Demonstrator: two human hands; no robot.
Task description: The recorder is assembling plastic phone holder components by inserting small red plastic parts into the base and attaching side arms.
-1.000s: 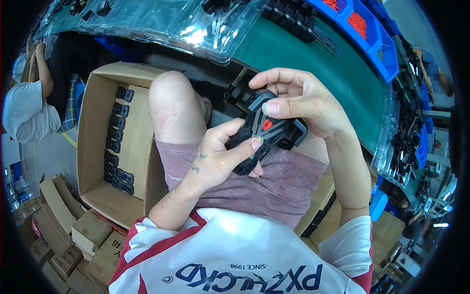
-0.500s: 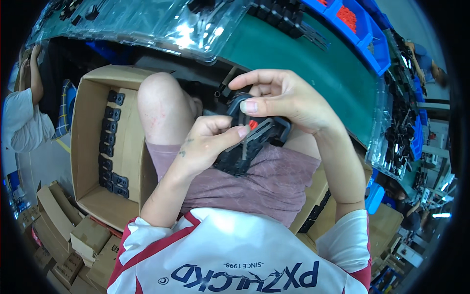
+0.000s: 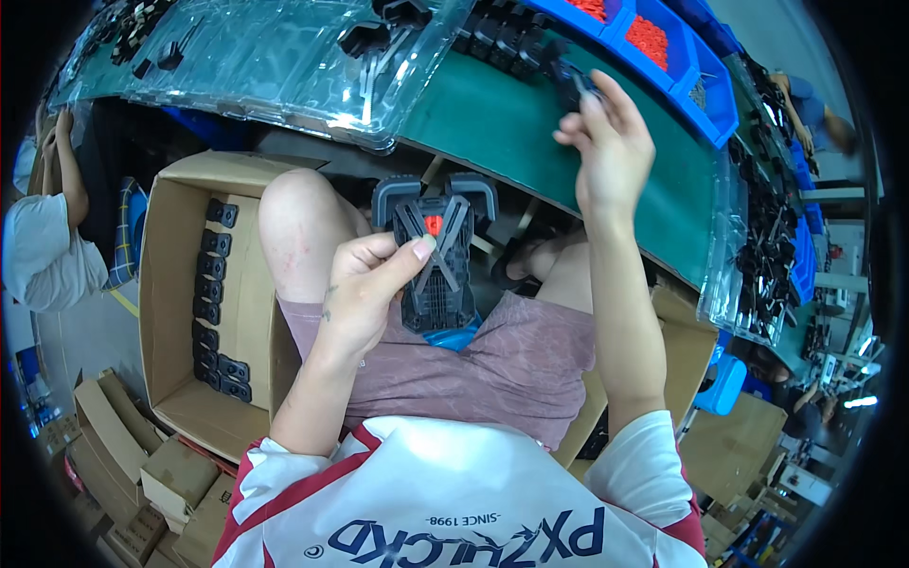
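Observation:
My left hand is closed on a black phone holder, upright above my lap. Two grey bars cross in an X over its face, each ending at the top in a hooked black jaw, and a small red piece sits where they meet. My left thumb presses just below that red piece. Over the green bench, my right hand reaches to the end of a row of black jaw pieces. Its fingers pinch a black jaw piece, blurred and tilted.
Blue bins with red small parts line the bench's far side. Clear plastic trays hold loose black parts at upper left. A cardboard box with black pieces stands left of my knee. Another person sits far left.
My right hand has left the phone holder and moved up and right to the row on the bench. The holder has turned upright in my left hand, showing both jaws and the crossed bars.

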